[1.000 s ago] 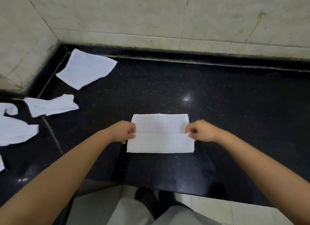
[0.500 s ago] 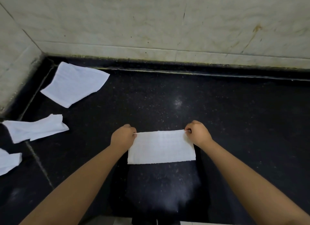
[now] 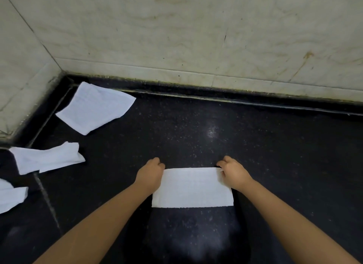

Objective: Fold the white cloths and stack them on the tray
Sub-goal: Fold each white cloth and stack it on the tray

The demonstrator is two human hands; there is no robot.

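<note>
We pinch the far corners of the cloth, left hand at the left corner, right hand at the right; fingers curled onto the edge, tips mostly hidden. Cloth lies flat, folded to a rectangle, on the black bench right in front of us. To do this fold well, we should square far edge on near edge, keep both corners level, then press the crease flat. Three loose cloths wait at left: one by the corner, one crumpled, one at the frame edge. No tray in view.
</note>
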